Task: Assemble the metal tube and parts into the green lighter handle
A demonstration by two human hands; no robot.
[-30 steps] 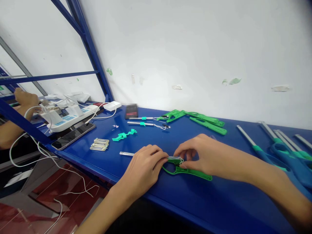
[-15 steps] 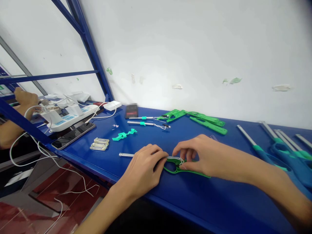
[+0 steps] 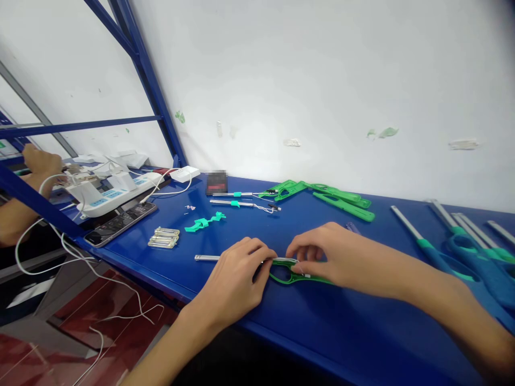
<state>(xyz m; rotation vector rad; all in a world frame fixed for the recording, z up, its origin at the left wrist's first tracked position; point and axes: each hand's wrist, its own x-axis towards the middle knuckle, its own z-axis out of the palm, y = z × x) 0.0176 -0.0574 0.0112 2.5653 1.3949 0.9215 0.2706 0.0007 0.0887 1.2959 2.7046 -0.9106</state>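
Note:
My left hand (image 3: pixel 244 276) is closed over a green plastic handle shell (image 3: pixel 281 277) and the thin metal rod (image 3: pixel 207 258) that sticks out to its left. A loop-shaped opening in the shell shows between my hands. My right hand (image 3: pixel 322 251) pinches with thumb and forefinger at white wires (image 3: pixel 298 264) lying along the shell. A small white connector (image 3: pixel 307 275) shows under the right thumb. Farther back lie two rods (image 3: pixel 231 203) with teal sleeves and white wires, near several green shells (image 3: pixel 341 206).
Blue-handled rods (image 3: pixel 475 257) lie at the right. To the left are teal scraps (image 3: pixel 205 221), a bundle of small metal-ended parts (image 3: pixel 163 238), a phone (image 3: pixel 120 223) and a power strip (image 3: pixel 124 193) with cables. Another person's hand (image 3: pixel 42 163) shows behind the blue frame (image 3: pixel 156 86).
My right thumb and forefinger have shifted slightly at the wires, and the white connector now shows below the thumb. My left hand stays on the shell and rod.

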